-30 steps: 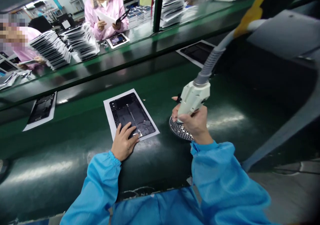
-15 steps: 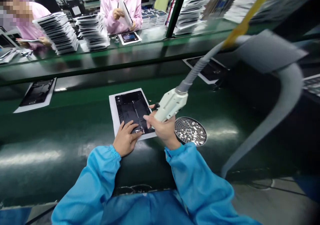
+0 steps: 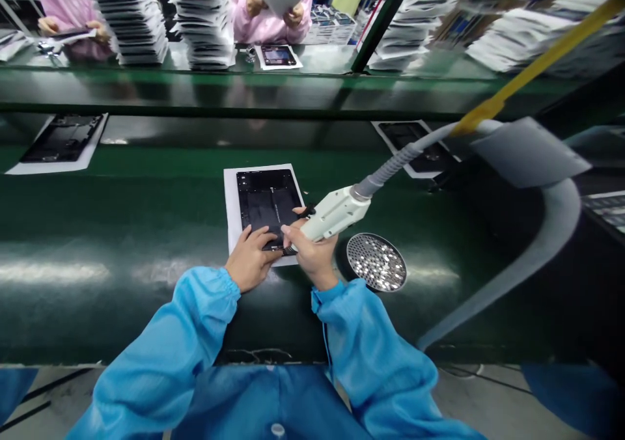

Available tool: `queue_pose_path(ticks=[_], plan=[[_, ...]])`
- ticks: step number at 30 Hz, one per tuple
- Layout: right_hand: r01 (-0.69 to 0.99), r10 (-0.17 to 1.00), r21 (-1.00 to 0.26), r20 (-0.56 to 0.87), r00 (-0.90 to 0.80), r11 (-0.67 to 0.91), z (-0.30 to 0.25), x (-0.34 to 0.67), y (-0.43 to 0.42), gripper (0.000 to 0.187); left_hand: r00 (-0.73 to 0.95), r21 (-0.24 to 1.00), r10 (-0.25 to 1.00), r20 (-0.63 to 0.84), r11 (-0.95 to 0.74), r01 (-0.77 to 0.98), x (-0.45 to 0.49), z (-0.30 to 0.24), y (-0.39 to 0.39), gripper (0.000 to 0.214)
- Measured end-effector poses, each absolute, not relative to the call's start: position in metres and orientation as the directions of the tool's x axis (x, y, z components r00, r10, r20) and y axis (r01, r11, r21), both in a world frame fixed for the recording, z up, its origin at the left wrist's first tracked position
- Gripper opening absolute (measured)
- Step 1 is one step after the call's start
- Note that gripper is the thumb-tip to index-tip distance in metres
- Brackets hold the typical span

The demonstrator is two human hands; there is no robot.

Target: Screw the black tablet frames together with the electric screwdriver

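A black tablet housing (image 3: 261, 199) lies on a white sheet (image 3: 233, 215) on the green work surface. My left hand (image 3: 250, 258) rests on its near edge, fingers stretched out and lying on it. Closed round a cream-coloured electric screwdriver (image 3: 338, 213) is my right hand (image 3: 312, 251), at the housing's near right corner. The tool leans, with its tip low by my left fingertips; the tip itself is hidden by my fingers. To the right of my right hand stands a round dish (image 3: 377, 262) with many small shiny metal dots or screws.
A grey corrugated hose (image 3: 390, 165) runs from the tool to a yellow strap (image 3: 481, 114). Other housings on sheets lie at left (image 3: 63, 139) and right (image 3: 415, 142). Behind a ledge, two people in pink work beside tall stacks (image 3: 202, 27).
My view has shifted, so the scene sits differently in the picture. The screwdriver tilts lower, and its tip end is nearer my left fingers. The person opposite now holds a panel in both hands.
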State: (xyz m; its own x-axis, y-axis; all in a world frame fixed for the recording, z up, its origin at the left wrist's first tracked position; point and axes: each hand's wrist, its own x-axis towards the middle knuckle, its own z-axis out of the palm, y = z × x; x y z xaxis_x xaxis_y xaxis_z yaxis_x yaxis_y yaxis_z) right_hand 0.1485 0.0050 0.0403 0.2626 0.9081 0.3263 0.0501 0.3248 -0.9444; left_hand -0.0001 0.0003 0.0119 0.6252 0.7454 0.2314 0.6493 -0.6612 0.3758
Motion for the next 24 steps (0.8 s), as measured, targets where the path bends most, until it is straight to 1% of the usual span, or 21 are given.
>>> queue_pose_path(ticks=[6, 8, 10, 11, 14, 15, 17, 19, 22, 24], plan=[[0.106, 0.905, -0.933, 0.36, 0.227, 0.345, 0.037, 0.149, 0.0, 0.026, 0.632, 0.387, 0.744, 0.22, -0.661, 0.643, 0.001, 0.012, 0.001, 0.027], [0.108, 0.909, -0.933, 0.358, 0.213, 0.342, 0.035, 0.148, -0.002, 0.023, 0.632, 0.391, 0.745, 0.213, -0.658, 0.644, 0.001, 0.012, 0.0, 0.027], [0.1, 0.913, -0.934, 0.356, 0.198, 0.343, 0.033, 0.148, -0.003, 0.014, 0.631, 0.395, 0.748, 0.205, -0.653, 0.646, 0.001, 0.014, 0.0, 0.027], [0.094, 0.912, -0.932, 0.362, 0.19, 0.35, 0.032, 0.149, -0.003, 0.013, 0.632, 0.396, 0.749, 0.2, -0.652, 0.647, 0.001, 0.015, 0.0, 0.027], [0.102, 0.899, -0.916, 0.4, 0.178, 0.387, 0.028, 0.15, -0.003, 0.028, 0.635, 0.396, 0.751, 0.18, -0.646, 0.652, 0.001, 0.016, -0.001, 0.027], [0.116, 0.895, -0.912, 0.41, 0.175, 0.395, 0.027, 0.151, -0.002, 0.027, 0.634, 0.395, 0.754, 0.174, -0.643, 0.656, 0.001, 0.016, -0.001, 0.027], [0.138, 0.894, -0.908, 0.415, 0.168, 0.395, 0.025, 0.151, -0.001, 0.02, 0.63, 0.395, 0.758, 0.17, -0.638, 0.661, 0.001, 0.016, -0.001, 0.026], [0.103, 0.907, -0.92, 0.391, 0.159, 0.379, 0.024, 0.151, -0.001, 0.019, 0.628, 0.401, 0.757, 0.18, -0.639, 0.656, 0.001, 0.015, 0.0, 0.026], [0.008, 0.939, -0.946, 0.322, 0.122, 0.323, 0.023, 0.15, 0.0, 0.034, 0.619, 0.427, 0.755, 0.217, -0.643, 0.636, 0.0, 0.012, 0.001, 0.024], [0.007, 0.951, -0.956, 0.294, 0.097, 0.295, 0.022, 0.151, 0.0, 0.036, 0.605, 0.44, 0.759, 0.24, -0.641, 0.629, 0.0, 0.01, 0.002, 0.024]])
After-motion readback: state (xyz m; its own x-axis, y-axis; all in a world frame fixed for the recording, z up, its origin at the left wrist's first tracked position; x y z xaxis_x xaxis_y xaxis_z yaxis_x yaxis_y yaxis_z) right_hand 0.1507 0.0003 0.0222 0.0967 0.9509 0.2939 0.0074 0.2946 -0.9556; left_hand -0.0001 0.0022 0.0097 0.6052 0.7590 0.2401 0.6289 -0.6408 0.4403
